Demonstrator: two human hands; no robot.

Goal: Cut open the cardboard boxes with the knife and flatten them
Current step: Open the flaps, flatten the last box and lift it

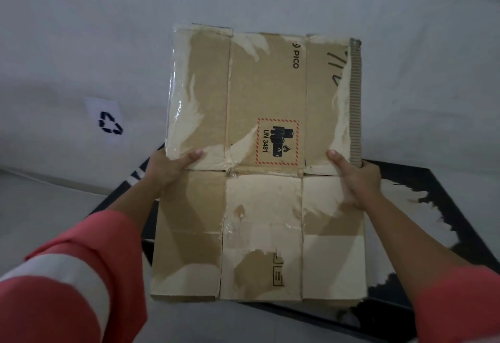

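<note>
A flattened brown cardboard box (259,169) fills the middle of the head view, held up in front of me. It carries torn tape marks, a "PICO" print and a red-framed "UN 3481" battery label (277,141). My left hand (170,165) grips its left edge at the middle fold, thumb on the front face. My right hand (354,177) grips the right edge at the same height, thumb on the front, fingers behind. Both sleeves are pink. No knife is in view.
Under the cardboard lies a black flat sheet or box (433,207) with torn white patches. A white wall stands behind, bearing a paper with a recycling symbol (109,122) at the left. Pale grey floor runs along the left and the bottom.
</note>
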